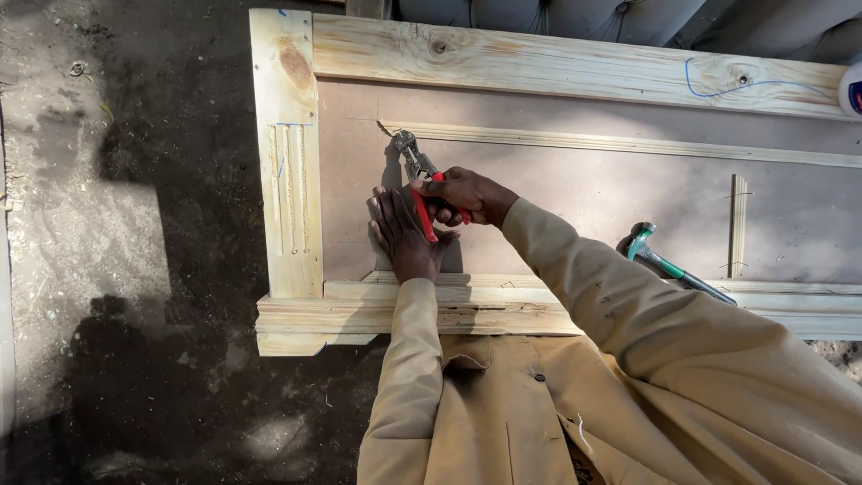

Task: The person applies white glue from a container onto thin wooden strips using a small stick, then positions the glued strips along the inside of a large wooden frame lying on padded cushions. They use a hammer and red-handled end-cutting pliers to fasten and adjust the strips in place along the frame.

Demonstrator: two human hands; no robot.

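My right hand (471, 196) grips the red handles of a pair of pliers (417, 171), whose metal jaws point up-left toward the end of a thin moulding strip (628, 144). My left hand (402, 235) lies flat on the brown panel (557, 193) just below the pliers, fingers spread beside a vertical piece. Both hands work inside the pale wooden frame (289, 162), near its left corner.
A hammer with a green handle (669, 263) lies on the panel to the right, beside a short upright strip (737, 224). The frame rests on dark dirt ground (135, 269). A blue scribble marks the top rail (736, 87).
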